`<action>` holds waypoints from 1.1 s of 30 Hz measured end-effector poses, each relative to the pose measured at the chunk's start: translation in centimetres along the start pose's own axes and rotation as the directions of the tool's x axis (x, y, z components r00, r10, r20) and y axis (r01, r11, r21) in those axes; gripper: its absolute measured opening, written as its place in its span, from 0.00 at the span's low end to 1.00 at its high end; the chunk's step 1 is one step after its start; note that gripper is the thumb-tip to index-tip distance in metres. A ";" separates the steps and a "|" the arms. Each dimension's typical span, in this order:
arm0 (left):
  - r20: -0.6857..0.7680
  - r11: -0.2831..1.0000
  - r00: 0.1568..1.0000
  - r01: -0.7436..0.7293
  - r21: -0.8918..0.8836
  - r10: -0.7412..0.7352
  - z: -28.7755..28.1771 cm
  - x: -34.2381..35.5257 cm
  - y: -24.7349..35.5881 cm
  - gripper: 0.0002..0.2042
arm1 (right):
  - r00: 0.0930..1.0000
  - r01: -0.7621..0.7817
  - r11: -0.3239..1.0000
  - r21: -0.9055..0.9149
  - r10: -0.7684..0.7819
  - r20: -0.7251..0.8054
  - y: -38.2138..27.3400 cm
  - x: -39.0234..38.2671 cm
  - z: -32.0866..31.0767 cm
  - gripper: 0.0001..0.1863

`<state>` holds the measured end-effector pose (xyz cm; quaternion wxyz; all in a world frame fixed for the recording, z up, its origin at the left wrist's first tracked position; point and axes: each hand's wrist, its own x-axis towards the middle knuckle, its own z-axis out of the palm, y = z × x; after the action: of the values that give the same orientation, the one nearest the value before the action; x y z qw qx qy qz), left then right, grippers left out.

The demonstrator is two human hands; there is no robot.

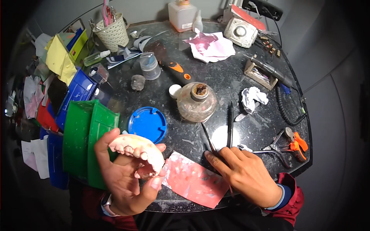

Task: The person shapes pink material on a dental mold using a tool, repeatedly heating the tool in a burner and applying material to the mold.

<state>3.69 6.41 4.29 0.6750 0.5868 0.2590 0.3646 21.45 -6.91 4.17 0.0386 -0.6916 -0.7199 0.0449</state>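
My left hand (131, 184) holds a pale pink plaster dental cast (144, 152), a curved arch with teeth, gripped by its edges between thumb and fingers. On the right, my right hand (244, 173) rests low over the table, its fingers closed on a thin dark carving tool (208, 135) whose narrow tip points away from me. A second slim dark tool (230, 123) lies just beyond the knuckles, pointing to the far side. Between my hands lies a pink, white-smeared wax sheet (192, 181). A round white piece (227, 135) sits partly behind the tools.
A glass spirit burner (196, 104) stands mid-table, beside a blue lid (147, 125). Green bins (90, 142) border the left. Orange-handled pliers (296, 147) lie at right, near crumpled white paper (254, 99) and a handpiece (271, 71) on its stand. A perforated cup (111, 32) stands far left.
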 end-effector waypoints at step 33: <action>0.366 0.995 0.926 -0.102 -0.007 0.097 -1.2 0.0 -0.8 0.25 | 0.983 -0.115 0.117 0.987 0.154 0.096 -0.7 3.3 -3.6 0.06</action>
<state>2.89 7.15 3.30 0.6884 0.6609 0.1009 0.2813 21.05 -3.57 7.84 0.4909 -0.5565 -0.4456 0.5008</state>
